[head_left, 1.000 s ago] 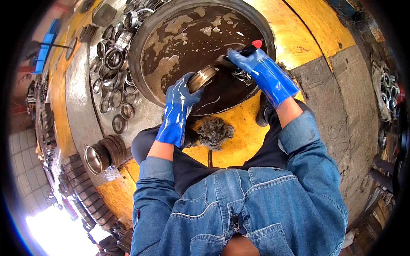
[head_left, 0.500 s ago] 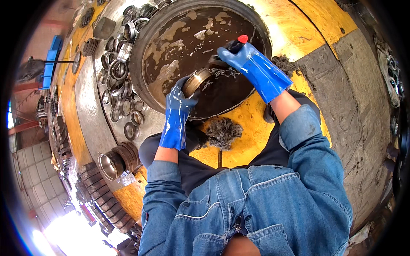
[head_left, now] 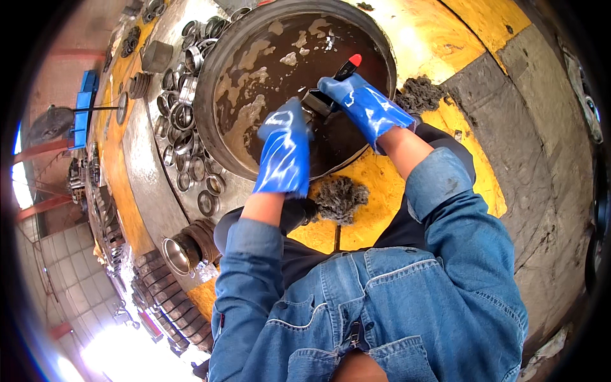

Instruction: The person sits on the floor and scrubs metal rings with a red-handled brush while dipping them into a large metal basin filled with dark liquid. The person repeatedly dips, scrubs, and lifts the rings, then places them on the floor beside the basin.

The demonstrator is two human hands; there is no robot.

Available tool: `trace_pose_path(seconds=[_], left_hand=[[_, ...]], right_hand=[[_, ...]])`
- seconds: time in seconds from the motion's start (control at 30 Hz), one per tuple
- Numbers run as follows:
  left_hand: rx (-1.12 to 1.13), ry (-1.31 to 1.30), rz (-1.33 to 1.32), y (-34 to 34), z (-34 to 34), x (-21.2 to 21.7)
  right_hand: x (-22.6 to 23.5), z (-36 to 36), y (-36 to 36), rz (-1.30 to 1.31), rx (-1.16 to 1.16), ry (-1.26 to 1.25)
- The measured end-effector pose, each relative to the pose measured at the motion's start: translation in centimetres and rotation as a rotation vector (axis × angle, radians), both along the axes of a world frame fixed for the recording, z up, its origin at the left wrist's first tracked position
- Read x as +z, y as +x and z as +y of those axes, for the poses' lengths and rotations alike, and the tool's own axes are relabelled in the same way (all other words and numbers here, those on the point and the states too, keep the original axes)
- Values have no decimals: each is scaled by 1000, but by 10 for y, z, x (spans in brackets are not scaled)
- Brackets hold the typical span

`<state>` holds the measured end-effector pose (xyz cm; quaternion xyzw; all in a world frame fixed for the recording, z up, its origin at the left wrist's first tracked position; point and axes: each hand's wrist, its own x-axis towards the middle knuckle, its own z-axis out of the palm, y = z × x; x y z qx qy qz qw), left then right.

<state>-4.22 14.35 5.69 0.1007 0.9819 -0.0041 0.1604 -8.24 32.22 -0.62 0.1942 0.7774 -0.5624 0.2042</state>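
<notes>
Over a wide round pan (head_left: 209, 121) of dark, foam-flecked liquid, both of my blue-gloved hands work close together. My right hand (head_left: 350, 95) is closed on a paintbrush (head_left: 347, 67) with a black handle and red tip; its metal band (head_left: 316, 102) points toward my other hand. My left hand (head_left: 285, 127) is closed around a metal ring, which the glove almost wholly hides at this moment. The brush end meets the ring's place between the hands, but the bristles cannot be made out.
Many loose metal rings (head_left: 182, 116) lie left of the pan. Stacked larger rings (head_left: 180, 253) stand by my left knee. A grey wad of fibres (head_left: 342, 199) sits between my legs, and dark sludge (head_left: 420, 95) lies at the pan's right on yellow flooring (head_left: 471, 146).
My left hand has turned and moved right, so the ring once plainly visible is now hidden. My right hand has come slightly down and left, bringing the brush against that spot.
</notes>
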Motion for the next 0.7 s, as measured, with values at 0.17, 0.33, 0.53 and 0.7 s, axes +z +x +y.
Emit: trace_pose_path(seconds=[0.17,0.33,0.53,0.7], left_hand=[[36,-48,-36,-17,25,-4],[109,495,182,20,-49,-33],[350,707,60,55,-105,-74],[298,613,111,55,-110,-77]], right_hand=[[-19,-4,8,201,140,235],[-26,-3,8,342,169,504],[41,-14,18,436,269,151],[61,-56,49,955,615,222]])
